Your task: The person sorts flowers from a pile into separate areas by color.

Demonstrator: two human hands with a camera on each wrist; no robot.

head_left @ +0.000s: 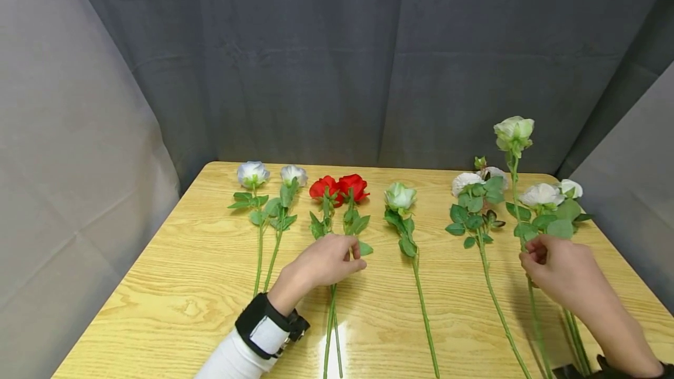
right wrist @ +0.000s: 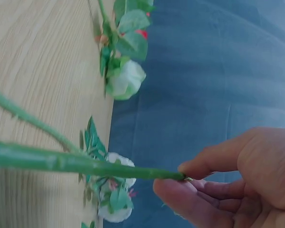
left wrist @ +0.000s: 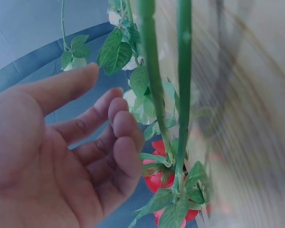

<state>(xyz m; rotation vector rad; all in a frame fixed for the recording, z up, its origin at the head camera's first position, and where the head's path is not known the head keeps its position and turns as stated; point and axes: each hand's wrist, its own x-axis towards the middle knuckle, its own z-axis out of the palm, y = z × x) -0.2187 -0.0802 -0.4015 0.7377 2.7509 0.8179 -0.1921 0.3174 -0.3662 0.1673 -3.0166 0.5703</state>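
My right hand (head_left: 566, 268) pinches the stem of a pale green rose (head_left: 514, 134) between thumb and fingertips. The bloom stands upright, higher than the other flowers. In the right wrist view the pinched stem (right wrist: 85, 164) runs across to the thumb and index finger. My left hand (head_left: 325, 259) hovers over two red roses (head_left: 354, 187), its fingers loosely curved and holding nothing. In the left wrist view its palm (left wrist: 33, 161) faces the camera beside the two red roses' stems (left wrist: 184, 85). Another pale green rose (head_left: 400, 196) lies between the hands.
Two pale bluish-white roses (head_left: 253, 174) lie at the left of the wooden table (head_left: 174, 285). White flowers with leafy stems (head_left: 467, 183) lie right of the middle, and more white flowers (head_left: 542, 195) beside the right hand. A dark grey curtain (head_left: 305, 63) hangs behind the table.
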